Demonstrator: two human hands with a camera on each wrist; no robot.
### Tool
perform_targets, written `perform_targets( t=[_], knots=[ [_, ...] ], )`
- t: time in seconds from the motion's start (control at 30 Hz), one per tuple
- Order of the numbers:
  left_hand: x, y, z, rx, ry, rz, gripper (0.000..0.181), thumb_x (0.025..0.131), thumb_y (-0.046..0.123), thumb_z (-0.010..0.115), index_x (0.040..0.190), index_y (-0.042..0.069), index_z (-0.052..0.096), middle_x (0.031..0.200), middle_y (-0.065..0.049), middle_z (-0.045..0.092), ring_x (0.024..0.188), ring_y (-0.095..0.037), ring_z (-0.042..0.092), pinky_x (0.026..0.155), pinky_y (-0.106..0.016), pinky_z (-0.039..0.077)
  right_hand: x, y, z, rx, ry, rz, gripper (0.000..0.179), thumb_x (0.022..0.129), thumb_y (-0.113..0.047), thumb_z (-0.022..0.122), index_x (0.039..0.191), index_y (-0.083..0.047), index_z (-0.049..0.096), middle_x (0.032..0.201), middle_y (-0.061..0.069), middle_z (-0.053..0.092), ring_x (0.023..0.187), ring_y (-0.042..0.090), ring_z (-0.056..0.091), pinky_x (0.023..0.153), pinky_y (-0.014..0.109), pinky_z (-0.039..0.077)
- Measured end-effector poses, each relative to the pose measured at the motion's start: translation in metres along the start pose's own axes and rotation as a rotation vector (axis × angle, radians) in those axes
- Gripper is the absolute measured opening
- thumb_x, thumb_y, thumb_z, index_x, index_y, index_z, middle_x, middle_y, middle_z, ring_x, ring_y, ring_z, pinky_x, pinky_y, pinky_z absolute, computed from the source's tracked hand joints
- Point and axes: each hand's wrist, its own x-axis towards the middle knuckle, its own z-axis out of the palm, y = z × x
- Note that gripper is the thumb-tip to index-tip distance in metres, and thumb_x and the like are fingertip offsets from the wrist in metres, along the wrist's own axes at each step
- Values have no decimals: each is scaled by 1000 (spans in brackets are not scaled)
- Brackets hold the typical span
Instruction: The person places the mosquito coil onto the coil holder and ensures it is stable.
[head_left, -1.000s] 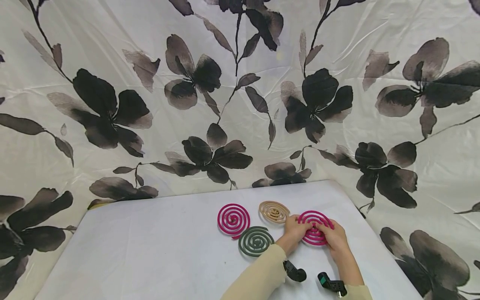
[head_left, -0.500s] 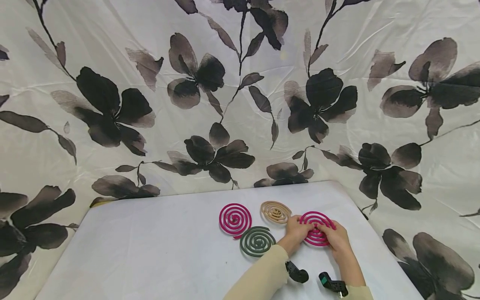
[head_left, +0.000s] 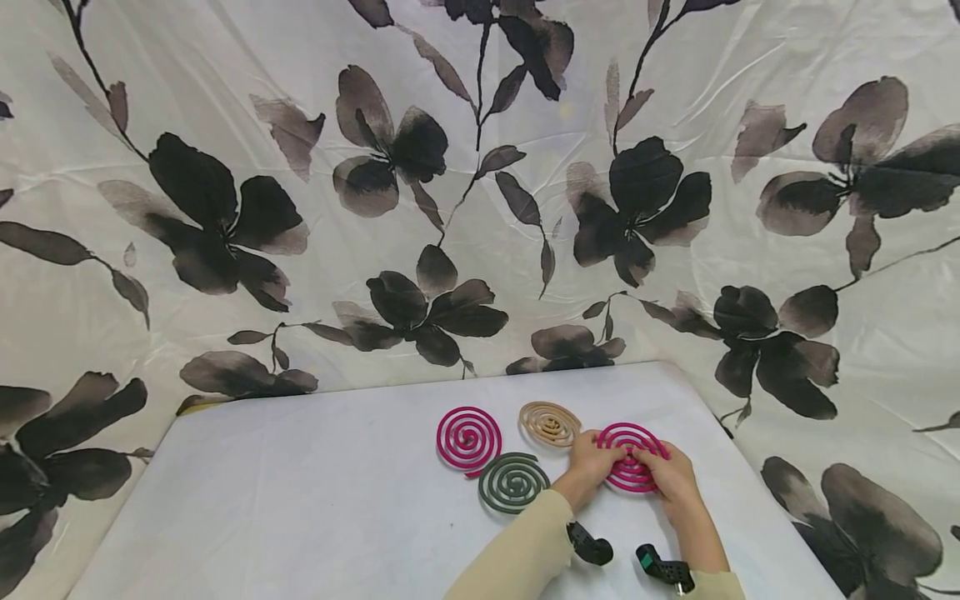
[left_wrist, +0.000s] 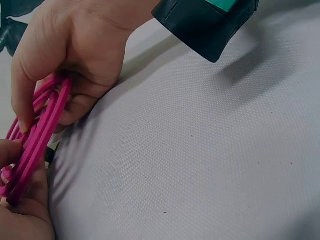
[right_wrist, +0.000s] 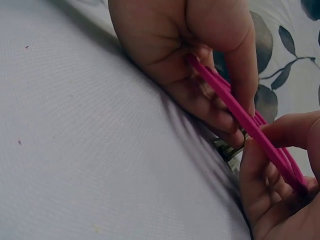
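Observation:
A pink spiral mosquito coil [head_left: 628, 479] is held up at the right side of the table, just above the white cloth. My left hand [head_left: 590, 463] pinches it from the left, thumb on the near face and fingers curled behind. From the other side my right hand [head_left: 677, 475] grips it likewise, and both thumbs meet near the middle of the spiral. Seen nearly edge-on in the left wrist view, the coil [left_wrist: 47, 125] shows several stacked rings. The right wrist view has the coil [right_wrist: 240, 115] tilted between the two hands, its shadow on the cloth.
Another pink coil [head_left: 468, 408] lies left of the hands, its lower edge beside a green coil [head_left: 514, 510]. A tan coil [head_left: 549, 405] lies behind my left hand. The white-covered table [head_left: 300, 500] meets a flower-printed sheet [head_left: 510, 275] at the back. Black wrist devices [head_left: 590, 546] sit on both wrists.
The head view shifts slightly. Both hands keep their grip on the pink coil with almost no visible movement, and the other coils stay in place.

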Motion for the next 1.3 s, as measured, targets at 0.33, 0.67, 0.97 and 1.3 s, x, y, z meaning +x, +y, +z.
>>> perform_targets(
  t=[0.33, 0.67, 0.97, 1.3],
  knots=[
    [-2, -2, 0, -15, 4, -11, 29, 78, 2, 78, 102, 1, 62, 98, -7, 63, 96, -19, 62, 83, -33, 54, 1, 1, -1, -3, -3, 10, 65, 93, -29, 65, 138, 9, 38, 138, 27, 42, 119, 34, 44, 100, 42, 44],
    [-12, -1, -2, -53, 26, -17, 29, 78, 0, 76, 102, -3, 60, 97, -9, 62, 92, -19, 61, 82, -32, 54, 1, -4, -3, 10, -13, 4, 66, 93, -28, 66, 138, 10, 37, 137, 27, 42, 116, 32, 47, 84, 27, 52],
    [-21, -4, -5, -156, 5, -67, 28, 80, -7, 69, 105, -6, 56, 92, -10, 60, 82, -19, 64, 67, -31, 57, -2, -5, 0, 17, -8, 12, 69, 93, -30, 67, 140, 9, 34, 137, 27, 41, 116, 33, 46, 89, 31, 52],
    [-40, -4, -15, -242, -23, -114, 32, 81, -12, 65, 111, -8, 53, 92, -13, 57, 79, -22, 66, 70, -32, 58, -8, -1, -3, -15, 7, -23, 70, 91, -29, 67, 138, 11, 35, 132, 28, 44, 100, 24, 53, 70, 21, 51]
  ],
)
